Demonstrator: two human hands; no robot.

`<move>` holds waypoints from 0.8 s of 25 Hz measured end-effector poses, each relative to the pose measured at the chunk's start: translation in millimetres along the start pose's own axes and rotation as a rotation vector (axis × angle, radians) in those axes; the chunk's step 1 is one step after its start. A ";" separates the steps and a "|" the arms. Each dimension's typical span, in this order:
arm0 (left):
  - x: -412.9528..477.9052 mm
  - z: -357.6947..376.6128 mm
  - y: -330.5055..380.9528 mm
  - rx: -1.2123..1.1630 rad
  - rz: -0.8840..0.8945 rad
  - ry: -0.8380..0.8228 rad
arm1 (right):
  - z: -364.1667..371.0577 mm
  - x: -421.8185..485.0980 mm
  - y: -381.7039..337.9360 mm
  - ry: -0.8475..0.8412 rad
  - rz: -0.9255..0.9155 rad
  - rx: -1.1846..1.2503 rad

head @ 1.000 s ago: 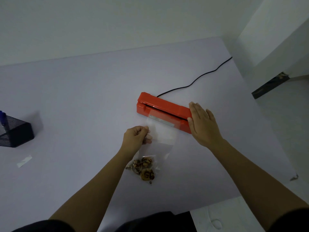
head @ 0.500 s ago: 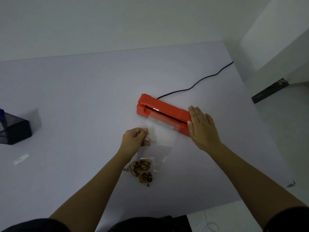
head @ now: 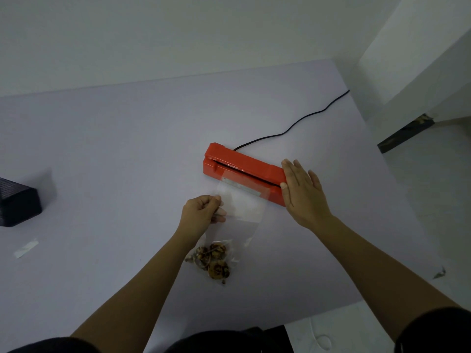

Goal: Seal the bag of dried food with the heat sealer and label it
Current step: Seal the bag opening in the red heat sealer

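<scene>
An orange heat sealer (head: 244,171) lies slantwise on the pale table (head: 114,154), right of centre; its black cord (head: 293,127) snakes off the far right edge. The right hand (head: 302,192) lies flat on the sealer's right end, fingers straight and slightly spread, covering that end; whether the lid is fully pressed down cannot be told. A clear plastic bag (head: 242,202) runs from the sealer's slot toward the person, its open end tucked into the slot and hard to trace against the table; the dried food (head: 212,259), brown and knobbly, is bunched at its near end. The left hand (head: 201,215) pinches the bag's left edge between thumb and curled fingers. At far left a black mesh holder (head: 17,202) is cut off by the frame; near it lies a small white strip (head: 25,248), its markings unreadable.
</scene>
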State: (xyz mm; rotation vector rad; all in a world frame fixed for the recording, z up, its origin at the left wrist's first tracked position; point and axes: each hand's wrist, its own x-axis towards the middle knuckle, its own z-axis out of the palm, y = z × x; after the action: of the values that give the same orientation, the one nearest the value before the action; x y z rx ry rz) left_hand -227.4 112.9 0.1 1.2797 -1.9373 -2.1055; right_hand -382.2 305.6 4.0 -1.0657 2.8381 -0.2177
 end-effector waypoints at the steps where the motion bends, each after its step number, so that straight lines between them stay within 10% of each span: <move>1: 0.0 0.2 0.1 -0.002 -0.001 0.002 | 0.1 0.0 0.1 0.000 0.000 -0.003; 20: -0.3 0.8 -0.2 0.004 0.014 0.009 | 0.4 0.1 0.5 -0.004 -0.007 0.033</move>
State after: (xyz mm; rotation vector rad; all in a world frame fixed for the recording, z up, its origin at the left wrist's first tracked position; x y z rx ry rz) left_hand -227.5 113.7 0.1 1.2709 -1.9421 -2.0870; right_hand -382.6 305.8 3.5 -1.0684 2.8181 -0.2617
